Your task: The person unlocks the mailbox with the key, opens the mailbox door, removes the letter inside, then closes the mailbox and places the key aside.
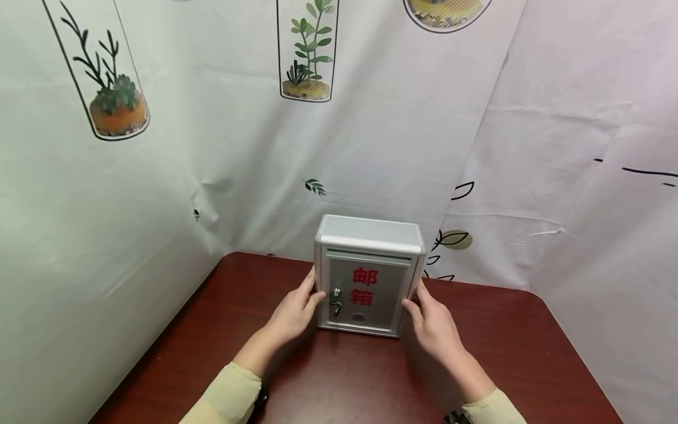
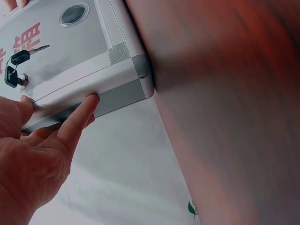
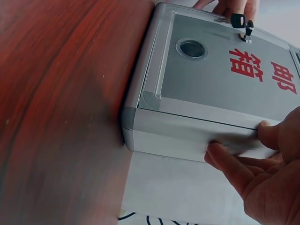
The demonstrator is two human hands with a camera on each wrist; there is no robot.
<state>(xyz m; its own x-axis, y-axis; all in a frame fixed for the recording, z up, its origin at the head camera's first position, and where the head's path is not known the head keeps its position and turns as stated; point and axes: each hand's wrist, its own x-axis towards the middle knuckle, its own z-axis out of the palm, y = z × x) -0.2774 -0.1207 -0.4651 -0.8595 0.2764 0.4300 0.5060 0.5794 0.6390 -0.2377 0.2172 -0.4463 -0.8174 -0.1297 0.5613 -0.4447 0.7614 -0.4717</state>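
Observation:
A grey metal mailbox (image 1: 389,300) with red characters on its door stands upright at the back of the table. My left hand (image 1: 290,313) grips its left side, thumb at the front edge and fingers along the side panel. On the opposite side my right hand (image 1: 438,327) holds it the same way. Keys (image 2: 19,57) hang from the lock (image 1: 336,291) on the door's left part. Low on the door is a round window (image 3: 191,48), and a slot runs under the top. The mailbox's bottom edge meets the tabletop in both wrist views.
The dark red wooden table (image 1: 344,383) has rounded back corners. White cloth (image 1: 381,135) printed with plants hangs behind it and along both sides, close behind the mailbox.

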